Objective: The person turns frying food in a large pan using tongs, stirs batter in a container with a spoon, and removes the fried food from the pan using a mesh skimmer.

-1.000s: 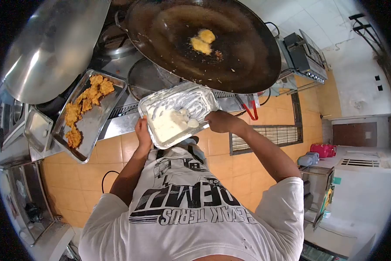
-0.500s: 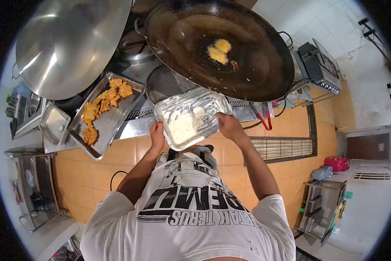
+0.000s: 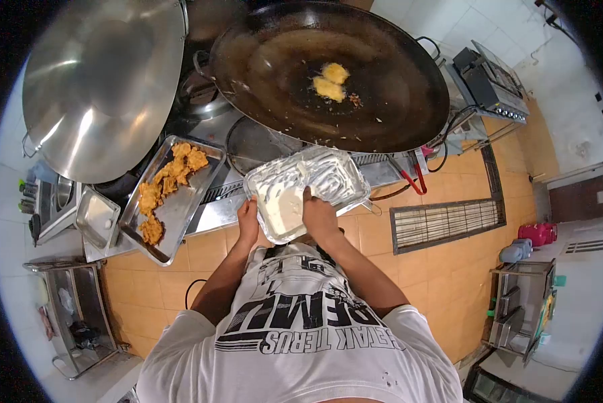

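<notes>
My left hand (image 3: 247, 221) grips the left rim of a foil-like metal tray (image 3: 345, 171), tilted towards me. Pale, creamy batter (image 3: 281, 208) pools in its lower part and smears the rest. Inside the tray's near right side is my right hand (image 3: 320, 216), fingers drawn together down at the batter. Whatever they hold is hidden. Beyond the tray, two yellow battered pieces (image 3: 329, 88) lie in oil in a large dark wok (image 3: 395, 107). To the left, golden fried pieces (image 3: 160, 188) rest on a long steel tray (image 3: 188, 218).
A large steel pan or lid (image 3: 107, 87) stands at the upper left. Beside the long tray is a small steel tray (image 3: 98, 218) with a little pale matter. Red-handled tongs (image 3: 419, 181) hang at the stove's front edge, and a floor grate (image 3: 442, 225) lies to the right.
My right hand has left the tray's right rim and moved left and down into the batter. My left hand still holds the left rim. The whole view has shifted slightly.
</notes>
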`<control>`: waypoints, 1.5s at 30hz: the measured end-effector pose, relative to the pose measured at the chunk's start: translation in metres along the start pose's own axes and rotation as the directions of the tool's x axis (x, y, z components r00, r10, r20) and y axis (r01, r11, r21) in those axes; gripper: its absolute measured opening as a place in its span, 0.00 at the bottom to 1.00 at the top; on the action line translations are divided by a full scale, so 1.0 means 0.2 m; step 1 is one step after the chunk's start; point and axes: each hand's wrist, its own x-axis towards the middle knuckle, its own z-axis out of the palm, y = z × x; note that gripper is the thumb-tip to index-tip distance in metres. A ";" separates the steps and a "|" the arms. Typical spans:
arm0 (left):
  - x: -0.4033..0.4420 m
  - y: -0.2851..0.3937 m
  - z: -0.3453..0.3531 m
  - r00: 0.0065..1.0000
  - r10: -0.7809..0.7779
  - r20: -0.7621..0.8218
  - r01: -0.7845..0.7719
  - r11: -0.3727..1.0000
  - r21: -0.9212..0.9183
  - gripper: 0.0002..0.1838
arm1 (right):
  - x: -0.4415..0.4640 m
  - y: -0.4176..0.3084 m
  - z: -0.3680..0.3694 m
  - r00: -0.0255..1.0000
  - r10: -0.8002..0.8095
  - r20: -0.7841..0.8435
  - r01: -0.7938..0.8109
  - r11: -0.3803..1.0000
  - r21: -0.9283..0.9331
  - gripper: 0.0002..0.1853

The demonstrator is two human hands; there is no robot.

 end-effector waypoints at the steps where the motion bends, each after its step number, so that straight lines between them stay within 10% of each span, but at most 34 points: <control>1: 0.00 0.01 0.01 1.000 -0.002 -0.004 0.002 1.000 -0.006 0.14 | -0.01 -0.03 0.01 1.000 -0.023 -0.004 0.023 1.000 0.003 0.24; 13: 0.03 -0.01 -0.03 0.997 -0.047 0.056 0.045 0.999 0.021 0.14 | -0.08 -0.24 0.02 0.958 -0.283 0.045 0.278 0.956 0.094 0.25; 45: 0.06 -0.06 -0.08 0.996 -0.040 0.079 0.033 0.996 0.085 0.15 | 0.09 0.11 -0.05 0.965 -0.261 0.025 0.245 0.932 0.268 0.23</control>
